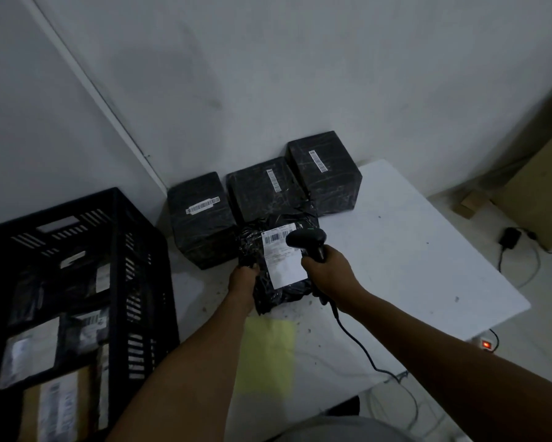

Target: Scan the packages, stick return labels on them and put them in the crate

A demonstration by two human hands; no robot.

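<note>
Black-wrapped parcel: a soft plastic package [277, 275] lies on the table [411, 250] near its left edge, its white shipping label [282, 258] facing up.
Left hand: the left hand [242, 279] grips the package's left side, fingers curled over the plastic.
Right hand: the right hand [327, 266] is closed round the handle of a black scanner [306, 240], whose head hangs over the barcode at the top of the label.
Scanner cord: a black cable [357, 342] runs from the handle across the table toward its near edge.
Boxes: three black-wrapped boxes [261, 189] stand in a row against the wall, each with a barcode strip on top; the package touches or nearly touches the middle one.
Yellow sheet: a pale yellow sheet [268, 355] lies flat on the table, just nearer than the package, between the two forearms.
Open room: the right half of the table is bare out to its far right corner; the left side is crowded by boxes and crate.
Crate: a black slatted crate [134, 282] stands just beside the table's left edge, with several labelled parcels inside.
Table surface: white, scuffed, flecked with dark specks.
Room: dim, plain pale walls meeting in a corner behind the boxes; a power strip with a red light [486, 344] and loose wires lie on the floor to the right, near a cardboard box [542, 193].
</note>
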